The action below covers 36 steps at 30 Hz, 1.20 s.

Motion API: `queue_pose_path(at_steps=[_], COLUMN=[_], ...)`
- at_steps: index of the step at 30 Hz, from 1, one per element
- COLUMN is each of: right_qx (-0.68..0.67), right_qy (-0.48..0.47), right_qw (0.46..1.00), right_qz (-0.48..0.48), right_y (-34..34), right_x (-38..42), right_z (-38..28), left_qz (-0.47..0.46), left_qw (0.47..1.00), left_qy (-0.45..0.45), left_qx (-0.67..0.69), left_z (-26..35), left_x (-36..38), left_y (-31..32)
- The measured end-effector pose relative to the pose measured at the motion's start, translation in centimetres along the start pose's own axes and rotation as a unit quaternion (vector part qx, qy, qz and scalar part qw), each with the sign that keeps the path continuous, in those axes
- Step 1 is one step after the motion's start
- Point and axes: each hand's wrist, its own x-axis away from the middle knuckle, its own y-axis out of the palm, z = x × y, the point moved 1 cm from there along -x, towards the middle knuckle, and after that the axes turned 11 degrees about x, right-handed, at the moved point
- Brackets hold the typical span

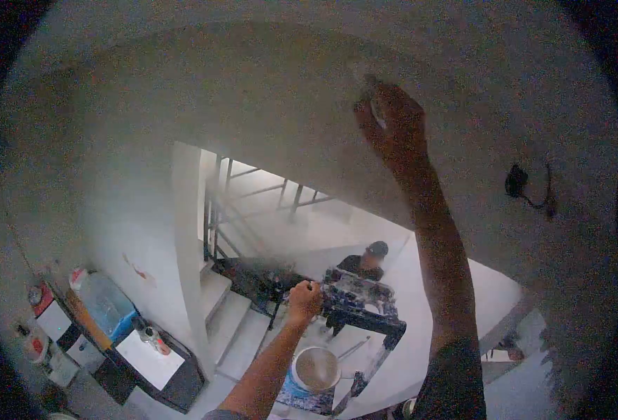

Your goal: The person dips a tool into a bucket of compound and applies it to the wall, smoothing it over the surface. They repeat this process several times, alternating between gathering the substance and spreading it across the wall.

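My right hand (396, 122) is raised against the dim grey sloping surface (288, 91) overhead. Its fingers are closed around a small, partly pale thing that is too dark and grainy to name. A lighter smear shows on the surface just beyond the fingertips. Lower down, my left hand (305, 301) is closed at the left edge of a dark, paint-spattered stepladder top (361, 297), seemingly gripping it. Below that hand stands a round white bucket (316, 369) with greyish-beige contents.
Behind the ladder is a person in a dark cap (368, 259). Stairs (228, 315) and a metal railing (253, 199) lie beyond. At lower left, a large bluish bottle (102, 301) and white sheets (148, 358) rest on dark furniture. A black cable (522, 185) hangs from the surface at right.
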Motion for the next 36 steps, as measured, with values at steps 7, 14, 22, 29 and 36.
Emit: queue_pose_path(at_steps=[7,14,22,29,36], right_qx=[0.055,0.208,0.14,0.154,0.458], right_qy=[0.028,0.147,0.079,0.031,-0.073], right_qw=[0.998,0.964,0.981,0.983,0.878], right_qz=[-0.004,-0.07,-0.105,0.097,0.123], right_y=[0.4,-3.2,6.5,2.3,-6.1], right_x=[-1.7,-1.8,-6.3,-3.6,3.1], right_z=[2.5,2.5,-1.6,1.6,6.5], left_qz=[-0.01,-0.001,-0.031,-0.043,-0.018], left_qw=[1.0,0.99,0.964,0.979,0.997], left_qy=[0.011,0.118,0.199,0.143,0.044], left_qx=[0.003,-0.082,-0.173,-0.136,-0.065], left_z=[-2.4,-3.9,-0.2,0.1,-3.3], left_x=[0.2,0.2,0.6,0.7,1.0], left_y=[1.6,2.9,-0.2,-0.5,2.5])
